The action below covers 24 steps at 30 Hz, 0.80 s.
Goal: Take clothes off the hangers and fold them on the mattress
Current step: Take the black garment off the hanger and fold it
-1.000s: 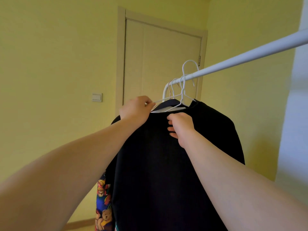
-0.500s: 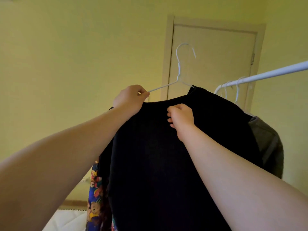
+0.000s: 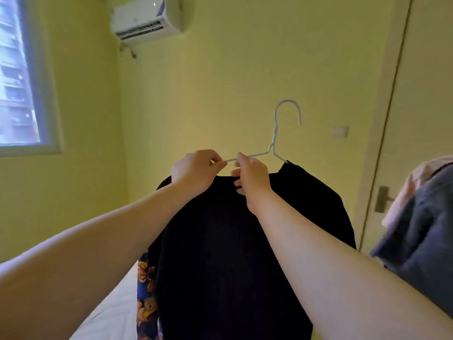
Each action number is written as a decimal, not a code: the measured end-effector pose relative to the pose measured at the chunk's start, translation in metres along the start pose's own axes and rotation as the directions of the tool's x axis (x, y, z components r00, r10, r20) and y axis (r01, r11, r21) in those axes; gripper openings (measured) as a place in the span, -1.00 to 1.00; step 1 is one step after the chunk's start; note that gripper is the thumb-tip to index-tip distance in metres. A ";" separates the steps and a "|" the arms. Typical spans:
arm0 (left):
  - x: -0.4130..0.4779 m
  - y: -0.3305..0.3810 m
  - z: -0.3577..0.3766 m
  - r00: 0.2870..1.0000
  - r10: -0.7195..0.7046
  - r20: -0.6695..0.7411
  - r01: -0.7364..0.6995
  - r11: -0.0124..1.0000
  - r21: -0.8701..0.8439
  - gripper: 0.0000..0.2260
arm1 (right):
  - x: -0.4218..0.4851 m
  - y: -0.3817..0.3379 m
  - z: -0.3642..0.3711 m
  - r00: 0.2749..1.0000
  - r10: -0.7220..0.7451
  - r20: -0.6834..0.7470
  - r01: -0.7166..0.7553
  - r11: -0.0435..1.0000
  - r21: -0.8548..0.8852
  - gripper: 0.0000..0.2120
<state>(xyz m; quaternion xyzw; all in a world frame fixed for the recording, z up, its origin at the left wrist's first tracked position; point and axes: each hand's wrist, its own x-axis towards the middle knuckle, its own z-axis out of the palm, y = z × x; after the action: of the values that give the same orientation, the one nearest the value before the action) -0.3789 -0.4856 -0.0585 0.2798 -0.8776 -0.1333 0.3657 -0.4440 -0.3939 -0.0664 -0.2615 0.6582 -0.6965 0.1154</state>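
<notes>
A black garment (image 3: 220, 253) hangs on a white wire hanger (image 3: 275, 133) that I hold up in mid-air, off any rail. My left hand (image 3: 196, 171) pinches the hanger's left arm at the garment's shoulder. My right hand (image 3: 251, 179) grips the garment's collar just below the hanger's wire, thumb up near the wire. A colourful teddy-bear print fabric (image 3: 147, 285) peeks out under the black garment's left edge. The white mattress (image 3: 112, 312) lies low at the left, below my left forearm.
Grey and pink clothes (image 3: 421, 222) hang at the right edge. A door with a handle (image 3: 382, 198) stands behind them. A window (image 3: 17, 77) is at the left, an air conditioner (image 3: 144, 18) high on the yellow wall.
The hanger with the black garment came off the rail and swung left with my view, towards the window wall. My right hand has risen to the collar by the wire.
</notes>
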 end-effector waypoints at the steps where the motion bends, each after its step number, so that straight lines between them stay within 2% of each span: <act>1: -0.005 -0.017 -0.008 1.000 -0.014 0.000 0.014 0.999 0.033 -0.81 | -0.006 0.002 0.020 0.998 0.036 0.051 -0.038 0.998 0.046 -0.80; 5: -0.027 -0.082 -0.035 0.996 -0.089 -0.009 0.089 0.986 0.141 -0.81 | -0.026 0.021 0.092 0.974 0.162 0.161 -0.196 0.955 0.222 -0.84; 8: -0.045 -0.122 -0.051 0.994 -0.106 0.002 0.103 0.970 0.222 -0.82 | -0.036 0.040 0.135 0.953 0.202 0.226 -0.261 0.926 0.273 -0.83; 11: -0.066 -0.167 -0.069 0.996 -0.085 0.033 0.070 0.947 0.313 -0.77 | -0.045 0.055 0.173 0.927 0.239 0.289 -0.314 0.917 0.248 -0.78; 13: -0.079 -0.194 -0.085 0.990 -0.136 0.044 0.111 0.925 0.363 -0.73 | -0.047 0.060 0.194 0.913 0.258 0.315 -0.335 0.916 0.221 -0.77; 16: -0.090 -0.223 -0.098 0.978 -0.206 0.027 0.188 0.932 0.311 -0.75 | -0.045 0.060 0.219 0.895 0.246 0.371 -0.312 0.941 0.129 -0.75; 17: -0.092 -0.229 -0.101 0.975 -0.221 -0.009 0.216 0.940 0.265 -0.77 | -0.044 0.059 0.227 0.896 0.217 0.387 -0.258 0.965 0.057 -0.74; 18: -0.094 -0.235 -0.103 0.969 -0.240 -0.056 0.247 0.946 0.210 -0.80 | -0.043 0.059 0.234 0.913 0.152 0.378 -0.132 0.988 -0.077 -0.73; 19: -0.097 -0.238 -0.105 0.960 -0.261 -0.104 0.275 0.950 0.151 -0.82 | -0.041 0.060 0.240 0.938 0.025 0.344 0.067 0.965 -0.253 -0.75; 20: -0.098 -0.241 -0.106 0.949 -0.279 -0.145 0.294 0.951 0.094 -0.84 | -0.042 0.060 0.245 0.931 -0.151 0.332 0.289 0.861 -0.419 -0.79; 21: -0.099 -0.241 -0.107 0.941 -0.291 -0.171 0.304 0.951 0.054 -0.86 | -0.043 0.060 0.248 0.870 -0.319 0.375 0.481 0.712 -0.511 -0.80; 22: -0.101 -0.242 -0.107 0.935 -0.300 -0.188 0.312 0.950 0.034 -0.86 | -0.045 0.060 0.252 0.777 -0.423 0.466 0.627 0.577 -0.523 -0.78; 23: -0.102 -0.241 -0.108 0.930 -0.310 -0.200 0.321 0.947 0.024 -0.86 | -0.048 0.060 0.257 0.693 -0.442 0.570 0.719 0.486 -0.496 -0.76; 24: -0.104 -0.242 -0.109 0.925 -0.317 -0.209 0.327 0.945 0.016 -0.87 | -0.050 0.061 0.262 0.633 -0.421 0.650 0.768 0.445 -0.460 -0.74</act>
<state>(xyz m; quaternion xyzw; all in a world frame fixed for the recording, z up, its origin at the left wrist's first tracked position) -0.1456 -0.6227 -0.1476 0.4413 -0.7808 -0.1399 0.4196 -0.2779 -0.6000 -0.1373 -0.6556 0.6838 -0.3016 -0.1081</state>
